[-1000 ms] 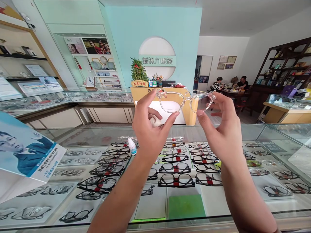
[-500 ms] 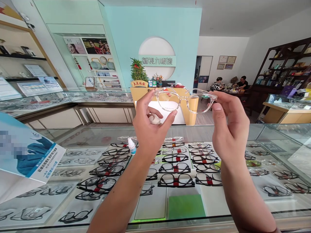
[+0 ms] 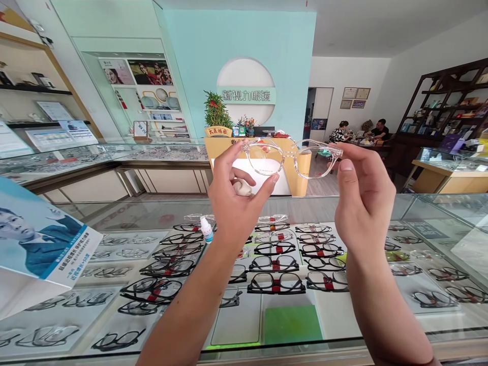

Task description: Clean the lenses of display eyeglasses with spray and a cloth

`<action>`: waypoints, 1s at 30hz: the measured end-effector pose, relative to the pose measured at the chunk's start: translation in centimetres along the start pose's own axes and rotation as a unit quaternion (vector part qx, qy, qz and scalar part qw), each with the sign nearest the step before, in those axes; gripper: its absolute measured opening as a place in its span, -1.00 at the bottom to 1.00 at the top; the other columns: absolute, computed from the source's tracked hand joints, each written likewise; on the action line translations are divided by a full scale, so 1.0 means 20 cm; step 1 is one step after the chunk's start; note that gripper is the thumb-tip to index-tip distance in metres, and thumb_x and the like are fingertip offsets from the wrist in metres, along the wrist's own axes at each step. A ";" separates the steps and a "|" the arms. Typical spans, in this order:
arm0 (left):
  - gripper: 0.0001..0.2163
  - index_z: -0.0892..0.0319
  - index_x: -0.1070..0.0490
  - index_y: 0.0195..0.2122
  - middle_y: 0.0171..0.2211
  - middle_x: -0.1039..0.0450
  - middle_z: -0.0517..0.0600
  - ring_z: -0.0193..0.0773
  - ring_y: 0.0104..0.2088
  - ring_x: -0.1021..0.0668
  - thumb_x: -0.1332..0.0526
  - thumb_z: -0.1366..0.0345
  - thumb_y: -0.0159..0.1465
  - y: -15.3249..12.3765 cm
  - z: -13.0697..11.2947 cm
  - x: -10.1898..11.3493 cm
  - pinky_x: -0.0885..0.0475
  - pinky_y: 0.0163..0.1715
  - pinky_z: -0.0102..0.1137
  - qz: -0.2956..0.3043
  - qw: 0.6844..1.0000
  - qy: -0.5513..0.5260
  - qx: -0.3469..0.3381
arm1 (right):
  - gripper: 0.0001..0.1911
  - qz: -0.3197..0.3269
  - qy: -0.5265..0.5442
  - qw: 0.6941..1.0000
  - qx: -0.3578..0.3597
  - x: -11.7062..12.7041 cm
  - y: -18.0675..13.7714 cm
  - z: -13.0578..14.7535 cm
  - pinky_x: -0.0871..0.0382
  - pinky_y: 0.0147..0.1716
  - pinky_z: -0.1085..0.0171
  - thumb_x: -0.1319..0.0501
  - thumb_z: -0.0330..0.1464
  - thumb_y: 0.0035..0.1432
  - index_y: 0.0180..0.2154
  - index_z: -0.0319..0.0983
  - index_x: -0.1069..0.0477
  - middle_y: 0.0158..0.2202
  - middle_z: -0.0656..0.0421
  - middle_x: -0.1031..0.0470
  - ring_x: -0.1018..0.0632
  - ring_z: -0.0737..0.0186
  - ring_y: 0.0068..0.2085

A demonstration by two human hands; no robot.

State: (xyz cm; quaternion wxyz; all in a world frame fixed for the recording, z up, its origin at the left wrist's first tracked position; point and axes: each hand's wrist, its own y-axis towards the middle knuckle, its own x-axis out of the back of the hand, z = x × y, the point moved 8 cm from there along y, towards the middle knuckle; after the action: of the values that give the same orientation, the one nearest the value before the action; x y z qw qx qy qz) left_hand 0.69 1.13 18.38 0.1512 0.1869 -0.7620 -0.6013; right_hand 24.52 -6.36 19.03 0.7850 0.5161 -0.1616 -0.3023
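A pair of eyeglasses (image 3: 288, 154) with a clear, see-through frame is held up above the glass counter, its lenses facing me. My left hand (image 3: 234, 201) grips the left end of the frame, thumb below the left lens. Tucked under the curled fingers of that same hand is a small crumpled white thing (image 3: 243, 188), perhaps a tissue or cloth. At the right end, the thumb and fingers of my right hand (image 3: 366, 198) are closed on the frame's hinge side. Below, a small white dropper bottle (image 3: 206, 230) with a blue label stands on the counter, left of my forearm.
The glass display counter (image 3: 183, 351) holds several rows of dark-framed glasses (image 3: 276, 283) and a green pad (image 3: 293, 324). A printed cardboard stand (image 3: 41, 244) fills the left edge. Farther back are a reception desk (image 3: 303, 173) and two seated people (image 3: 379, 133).
My right hand has shifted slightly to the right, and the right side of the eyeglasses has swung a little with it. My left hand has stayed in place.
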 end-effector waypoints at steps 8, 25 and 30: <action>-0.28 -0.10 -0.35 0.45 0.38 -0.56 0.14 -0.18 -0.20 -0.71 -0.53 -0.15 0.37 0.00 0.00 0.00 -0.66 -0.09 -0.15 0.000 1.000 0.000 -0.004 | -0.68 -0.003 0.012 1.000 0.000 0.00 0.02 0.01 -0.67 0.11 -0.18 -0.17 -0.07 0.64 0.18 0.00 -0.59 0.11 0.04 -0.71 -0.72 -0.08 0.08; -0.30 -0.10 -0.32 0.46 0.33 -0.59 0.13 -0.17 -0.21 -0.71 -0.50 -0.13 0.39 -0.01 0.00 -0.02 -0.69 0.13 0.00 0.019 1.000 -0.013 -0.007 | -0.74 0.009 0.090 0.995 -0.043 0.01 0.04 -0.01 -0.71 0.03 -0.11 -0.24 -0.08 0.60 0.04 -0.04 -0.62 0.00 0.09 -0.75 -0.73 0.05 -0.15; -0.33 -0.12 -0.34 0.43 0.34 -0.59 0.11 -0.19 -0.23 -0.71 -0.51 -0.10 0.39 -0.01 -0.01 -0.02 -0.67 0.18 0.01 0.018 1.000 -0.022 -0.007 | -0.75 0.003 0.087 0.995 -0.044 0.02 0.05 0.00 -0.71 0.01 -0.11 -0.27 -0.07 0.59 0.02 -0.04 -0.62 -0.01 0.09 -0.75 -0.73 0.05 -0.15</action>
State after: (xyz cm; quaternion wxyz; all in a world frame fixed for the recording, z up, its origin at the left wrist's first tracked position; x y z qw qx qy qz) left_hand 1.14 1.20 18.25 0.1465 0.1591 -0.7641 -0.6077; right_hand 25.04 -6.39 19.86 0.8188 0.5051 -0.0813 -0.2605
